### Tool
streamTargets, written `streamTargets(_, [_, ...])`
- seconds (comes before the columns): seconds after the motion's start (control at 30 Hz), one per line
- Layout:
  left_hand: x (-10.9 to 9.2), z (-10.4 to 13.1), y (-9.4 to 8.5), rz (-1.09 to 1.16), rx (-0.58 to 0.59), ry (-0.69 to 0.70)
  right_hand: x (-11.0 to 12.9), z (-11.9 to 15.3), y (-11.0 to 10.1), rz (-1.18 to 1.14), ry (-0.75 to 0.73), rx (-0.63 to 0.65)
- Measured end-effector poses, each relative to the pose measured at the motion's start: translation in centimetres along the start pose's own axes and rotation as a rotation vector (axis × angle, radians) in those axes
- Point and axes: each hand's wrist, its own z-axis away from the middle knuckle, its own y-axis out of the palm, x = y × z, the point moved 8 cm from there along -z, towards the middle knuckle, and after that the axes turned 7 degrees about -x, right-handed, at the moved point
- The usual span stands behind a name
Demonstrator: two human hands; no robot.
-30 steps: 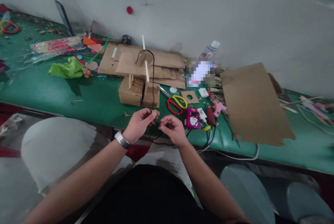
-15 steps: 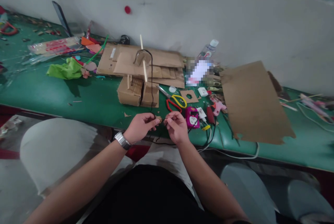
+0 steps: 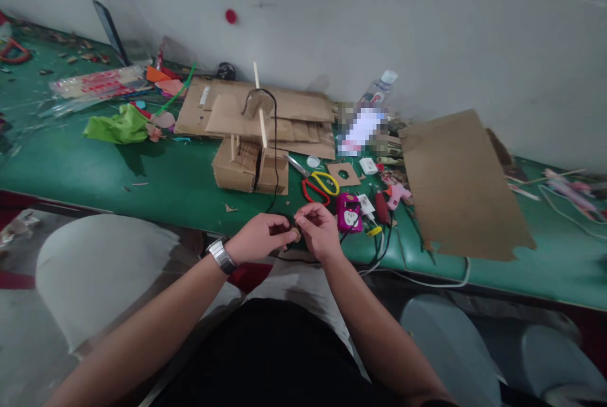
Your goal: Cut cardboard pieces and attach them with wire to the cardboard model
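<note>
My left hand (image 3: pixel 262 237) is closed, pinching a small round brown piece (image 3: pixel 296 234), perhaps cardboard, between thumb and fingers. Beside it my right hand (image 3: pixel 321 232) is closed too, its fingertips pinched just above the piece. Half a second ago those fingertips held a thin black cord; their grip on it is now hidden. The black cord (image 3: pixel 277 167) hangs from a cardboard disc (image 3: pixel 259 105) on a wooden stick (image 3: pixel 263 129) and runs down towards my left hand. Below the disc stands a cardboard box (image 3: pixel 234 170) with short sticks in it.
Scissors (image 3: pixel 313 182), a purple device (image 3: pixel 349 212), a pink glue gun (image 3: pixel 397 196) and a holed cardboard square (image 3: pixel 344 174) lie just beyond my hands. A large cardboard sheet (image 3: pixel 467 189) is on the right, green crumpled material (image 3: pixel 117 125) on the left. A bottle (image 3: pixel 379 88) stands behind.
My left hand has moved slightly down and right with the brown piece, closing the gap to my right hand. The cord stretch between the hands no longer shows.
</note>
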Motion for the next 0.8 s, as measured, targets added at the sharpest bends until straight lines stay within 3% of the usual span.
streamTargets(0.4, [-0.6,0.3,0.2,-0.044,0.039,0.032,-0.3,0.0,0.3,0.059,0.008,0.047])
streamTargets(0.5, [-0.8,0.2,0.0,-0.028,0.003,0.032,-0.3,-0.2,0.2,0.073,-0.004,0.045])
streamTargets(0.8, [-1.6,-0.1,-1.9,0.416,-0.170,0.088,0.5,0.3,0.9,0.177,-0.034,0.086])
